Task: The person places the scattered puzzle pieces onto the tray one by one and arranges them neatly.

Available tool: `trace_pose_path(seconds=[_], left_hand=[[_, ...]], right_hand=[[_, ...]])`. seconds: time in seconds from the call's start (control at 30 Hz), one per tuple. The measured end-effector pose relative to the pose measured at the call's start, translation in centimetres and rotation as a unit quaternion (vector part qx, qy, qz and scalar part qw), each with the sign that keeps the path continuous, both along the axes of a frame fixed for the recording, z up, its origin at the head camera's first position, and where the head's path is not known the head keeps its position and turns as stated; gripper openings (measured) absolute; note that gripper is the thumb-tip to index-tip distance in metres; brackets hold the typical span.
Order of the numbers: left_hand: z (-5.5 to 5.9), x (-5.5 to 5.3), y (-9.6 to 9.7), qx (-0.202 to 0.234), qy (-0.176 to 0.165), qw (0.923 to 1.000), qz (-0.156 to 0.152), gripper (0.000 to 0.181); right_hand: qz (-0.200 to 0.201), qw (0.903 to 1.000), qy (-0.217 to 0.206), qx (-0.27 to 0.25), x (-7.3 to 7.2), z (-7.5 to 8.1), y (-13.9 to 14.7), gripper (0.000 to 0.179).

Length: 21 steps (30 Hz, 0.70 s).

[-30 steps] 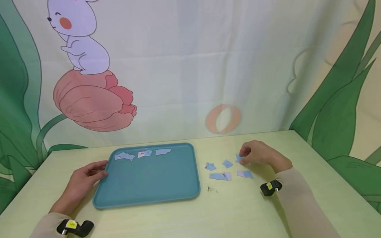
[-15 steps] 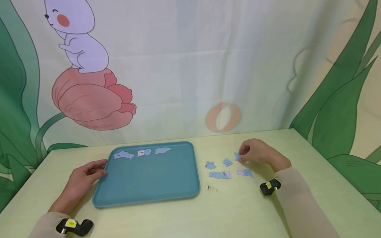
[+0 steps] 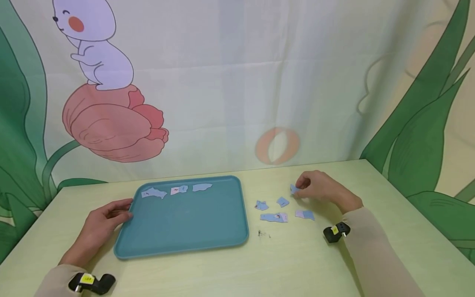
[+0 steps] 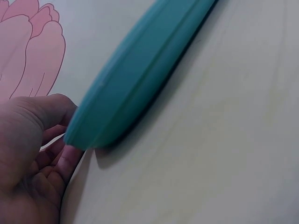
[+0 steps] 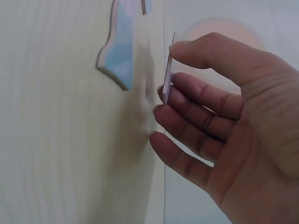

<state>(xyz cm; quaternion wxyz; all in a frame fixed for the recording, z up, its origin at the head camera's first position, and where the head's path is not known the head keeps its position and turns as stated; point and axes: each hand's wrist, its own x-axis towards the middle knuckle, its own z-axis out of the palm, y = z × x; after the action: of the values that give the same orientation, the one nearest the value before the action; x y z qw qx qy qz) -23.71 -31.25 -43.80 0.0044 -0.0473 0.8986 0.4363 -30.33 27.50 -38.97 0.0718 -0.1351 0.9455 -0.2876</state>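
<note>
In the head view, my right hand (image 3: 320, 185) pinches a small blue puzzle piece (image 3: 294, 189) between thumb and fingertips, above the table. The right wrist view shows that piece (image 5: 167, 74) edge-on, thin and flat. Below and left of this hand, several light-blue and pinkish puzzle pieces lie loose, among them a long one (image 3: 273, 217) and a two-toned one (image 3: 305, 215). My left hand (image 3: 101, 226) holds the left edge of a teal tray (image 3: 189, 222); the left wrist view has the tray's corner (image 4: 107, 107) between thumb and fingers.
Along the tray's far rim lie three pieces: a left one (image 3: 154, 192), a pink-and-blue one (image 3: 179, 189) and a pale one (image 3: 202, 187). Small dark marks (image 3: 262, 234) show on the table near the tray. A printed curtain (image 3: 208, 82) hangs behind the table.
The right hand has raised its puzzle piece slightly and moved it a little to the left. The left hand stays at the tray's edge, and the tray and loose pieces keep their places.
</note>
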Motion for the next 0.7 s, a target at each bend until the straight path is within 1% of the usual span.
trace_pose_path(seconds=[0.23,0.47,0.7], left_hand=[[0.0,0.0,-0.3,0.0,0.0,1.0,0.0,0.057],[0.1,0.0,-0.3,0.004,0.001,1.0,0.004,0.056],[-0.2,0.0,0.1,0.011,0.016,0.9998,-0.001,0.054]], right_hand=[[0.01,0.9991,0.03,-0.029,-0.1,0.1,-0.5,0.031],[0.035,0.9959,0.069,-0.046,0.1,0.6,-1.4,0.025],[0.051,0.994,0.08,-0.054,0.4,0.9,-2.9,0.026]])
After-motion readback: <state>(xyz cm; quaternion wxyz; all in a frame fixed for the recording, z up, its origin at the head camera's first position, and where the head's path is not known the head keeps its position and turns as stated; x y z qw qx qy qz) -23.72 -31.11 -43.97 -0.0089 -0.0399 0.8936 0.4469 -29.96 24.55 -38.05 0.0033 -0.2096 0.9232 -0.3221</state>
